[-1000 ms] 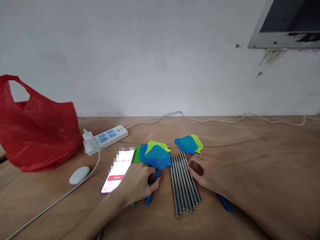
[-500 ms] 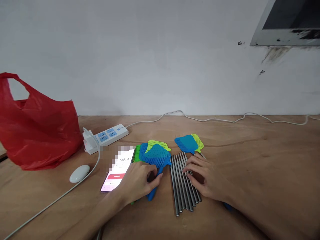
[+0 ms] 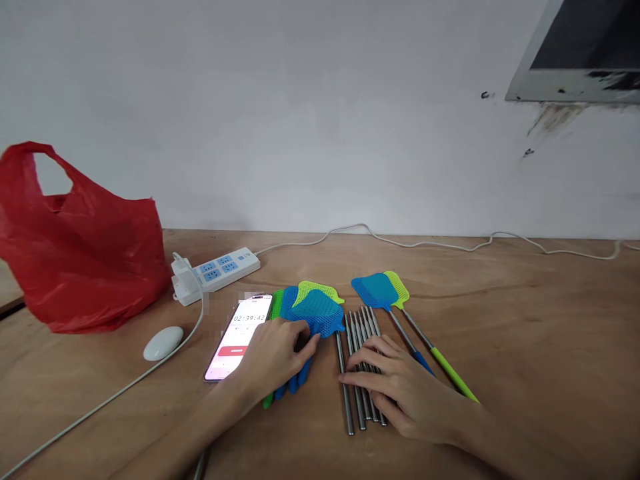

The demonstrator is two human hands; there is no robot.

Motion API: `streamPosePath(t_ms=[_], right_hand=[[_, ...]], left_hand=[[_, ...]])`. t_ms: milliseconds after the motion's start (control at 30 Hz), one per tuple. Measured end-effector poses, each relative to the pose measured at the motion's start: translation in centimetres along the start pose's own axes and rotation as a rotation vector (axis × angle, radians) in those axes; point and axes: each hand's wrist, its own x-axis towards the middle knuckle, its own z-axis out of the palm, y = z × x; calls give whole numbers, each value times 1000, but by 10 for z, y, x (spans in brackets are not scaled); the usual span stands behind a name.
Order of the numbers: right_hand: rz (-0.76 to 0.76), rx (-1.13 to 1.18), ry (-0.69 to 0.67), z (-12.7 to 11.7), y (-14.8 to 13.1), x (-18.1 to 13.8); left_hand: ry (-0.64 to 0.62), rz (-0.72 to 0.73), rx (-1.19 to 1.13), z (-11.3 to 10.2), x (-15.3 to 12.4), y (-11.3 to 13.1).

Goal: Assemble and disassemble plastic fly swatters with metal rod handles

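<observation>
My left hand (image 3: pixel 280 350) has its fingers curled over the handles of a stack of collapsed fly swatters, with a blue fly swatter (image 3: pixel 319 312) on top. A lime-green swatter head (image 3: pixel 320 291) and a green one lie under and beside it. My right hand (image 3: pixel 400 387) rests with fingers apart on a row of metal telescopic rods (image 3: pixel 361 400), its fingertips near the leftmost rod (image 3: pixel 345 393), which lies slightly apart from the rest. Beyond that hand lie two extended swatters, a blue one (image 3: pixel 373 291) and a lime one (image 3: pixel 447 367), heads overlapping.
A lit phone (image 3: pixel 235 353) with a running timer lies beside my left wrist. Further left are a white power strip (image 3: pixel 240 267) with a plugged-in cable, a white mouse-shaped object (image 3: pixel 163 343) and a red plastic bag (image 3: pixel 90 260). A white cord (image 3: pixel 420 245) runs along the wall.
My right hand has moved left and down across the rods, and the leftmost rod now lies apart from the others. The extended swatters' shafts are uncovered. My left hand has barely moved.
</observation>
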Motion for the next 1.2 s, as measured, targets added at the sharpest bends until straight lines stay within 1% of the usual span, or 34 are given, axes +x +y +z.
streamPosePath(t_ms=[100, 267, 333, 433, 533, 633, 700, 767, 833, 867, 933, 967, 1000, 1067, 1100, 1133, 1200], right_hand=[[5, 16, 0, 2, -2, 1], [25, 18, 117, 8, -4, 7], [60, -1, 161, 11, -3, 12], [172, -74, 186, 14, -1, 24], [306, -165, 156, 17, -2, 37], [438, -246, 77, 17, -9, 50], [548, -266, 8, 16, -14, 57], [645, -243, -26, 12, -16, 61], [703, -150, -4, 7, -14, 61], [724, -43, 22, 4, -12, 61], [755, 260, 49, -4, -6, 56], [770, 451, 28, -8, -2, 53], [777, 569, -6, -12, 2, 49], [792, 699, -68, -19, 10, 40], [801, 763, -71, -21, 14, 35], [808, 854, -48, -22, 18, 31], [804, 1132, 116, -22, 25, 23]], left_hand=[[-2, -25, 10, -1, 0, 1], [22, -63, 6, -1, 0, 1], [32, -79, 2, -1, 0, 1], [44, -99, -10, -2, 0, 0], [52, -112, -21, -3, 0, 0], [56, -119, -27, -3, 0, 1], [54, -121, -30, -4, 0, 1], [51, -120, -35, -4, -1, 1], [51, -118, -40, -4, -1, 1], [53, -115, -43, -4, -1, 1], [58, -108, -50, -4, -1, 0], [59, -101, -54, -4, -1, 0], [58, -89, -58, -4, -1, 0], [50, -54, -68, -4, -1, 0], [40, -25, -78, -4, -2, 0], [25, 11, -96, -4, -2, 1], [-9, 91, -141, -4, -4, 1]])
